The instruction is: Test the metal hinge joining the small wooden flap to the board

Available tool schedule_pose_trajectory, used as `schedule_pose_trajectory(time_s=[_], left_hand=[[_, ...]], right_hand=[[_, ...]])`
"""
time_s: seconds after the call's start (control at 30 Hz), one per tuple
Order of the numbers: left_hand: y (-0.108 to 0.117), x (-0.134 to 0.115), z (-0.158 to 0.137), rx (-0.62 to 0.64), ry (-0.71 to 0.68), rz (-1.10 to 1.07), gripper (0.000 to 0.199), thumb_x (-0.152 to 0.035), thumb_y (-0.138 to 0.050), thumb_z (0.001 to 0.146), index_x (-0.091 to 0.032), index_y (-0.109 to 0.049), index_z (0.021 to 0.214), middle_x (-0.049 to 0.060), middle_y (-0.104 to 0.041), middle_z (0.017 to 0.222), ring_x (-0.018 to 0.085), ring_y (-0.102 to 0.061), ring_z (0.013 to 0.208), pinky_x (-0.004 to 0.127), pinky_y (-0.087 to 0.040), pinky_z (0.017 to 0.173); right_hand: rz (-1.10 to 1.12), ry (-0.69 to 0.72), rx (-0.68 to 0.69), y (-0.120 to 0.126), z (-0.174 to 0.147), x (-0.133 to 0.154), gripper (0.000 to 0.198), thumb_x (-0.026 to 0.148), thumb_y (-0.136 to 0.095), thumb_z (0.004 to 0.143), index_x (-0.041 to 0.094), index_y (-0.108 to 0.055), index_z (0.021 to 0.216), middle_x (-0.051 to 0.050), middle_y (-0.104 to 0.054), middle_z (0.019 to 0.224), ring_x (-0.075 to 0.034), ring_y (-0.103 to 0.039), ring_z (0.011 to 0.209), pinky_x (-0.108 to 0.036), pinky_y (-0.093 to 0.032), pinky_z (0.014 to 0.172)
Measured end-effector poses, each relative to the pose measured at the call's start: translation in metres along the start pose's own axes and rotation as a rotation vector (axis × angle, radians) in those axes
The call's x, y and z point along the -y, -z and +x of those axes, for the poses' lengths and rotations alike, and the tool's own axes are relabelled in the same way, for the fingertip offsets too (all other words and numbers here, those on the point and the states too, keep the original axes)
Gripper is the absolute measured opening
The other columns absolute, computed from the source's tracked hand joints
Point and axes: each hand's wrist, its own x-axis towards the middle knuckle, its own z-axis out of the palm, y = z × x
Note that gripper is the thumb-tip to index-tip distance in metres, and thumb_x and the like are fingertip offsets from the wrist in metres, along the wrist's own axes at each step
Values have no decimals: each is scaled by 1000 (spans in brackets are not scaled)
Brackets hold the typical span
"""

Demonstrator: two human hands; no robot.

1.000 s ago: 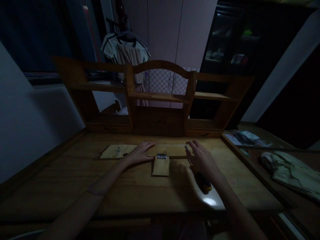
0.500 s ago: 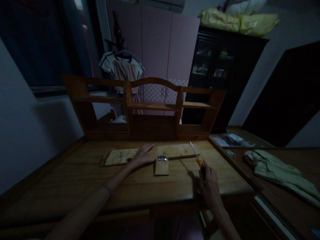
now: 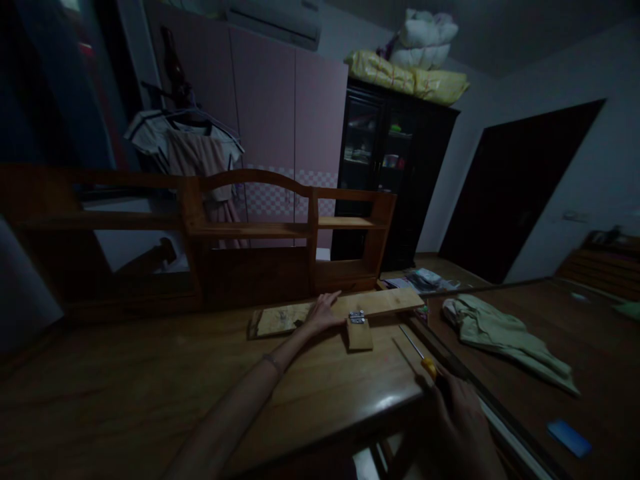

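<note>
A long wooden board (image 3: 385,302) lies across the far part of the desk (image 3: 150,373). A small metal hinge (image 3: 357,316) joins it to a short wooden block (image 3: 359,335) in front. My left hand (image 3: 323,312) lies flat on the board just left of the hinge, fingers spread. My right hand (image 3: 457,417) is at the desk's right front corner, closed around the handle of a screwdriver (image 3: 423,359) with a yellow collar. Its thin shaft points up and left toward the block, with the tip apart from it.
A wooden shelf unit (image 3: 250,230) stands along the back of the desk. A pale green cloth (image 3: 500,330) and a blue flat thing (image 3: 569,438) lie on a dark surface to the right. Papers (image 3: 423,280) sit beyond the board. A dark cabinet (image 3: 390,173) stands behind.
The view swung right and upward. My right hand picked up the screwdriver and drew back to the desk's right front corner. My left hand stayed on the board.
</note>
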Motion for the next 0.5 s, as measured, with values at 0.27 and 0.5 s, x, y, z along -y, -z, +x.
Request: schedule_pose_trajectory(time_s=[0.27,0.5], left_hand=[[-49,-1,35,45,22,-10,99,-63,-79,62,-23,-46,146,10,-59,124,28,-53,113,39,-43,100],[-53,5,45,86,49,15,102,-64,-77,64,-18,-42,148,14,-57,129,32,-53,118,43,-41,102]], right_hand=[[-44,53,28,-7,22,-14,39,28,-40,99,21,-48,137,-11,-59,123,-27,-54,115,-44,-44,99],[-123,130,-41,-39,51,-11,41,20,-41,95,20,-49,135,-13,-61,116,-29,-56,106,-45,-46,92]])
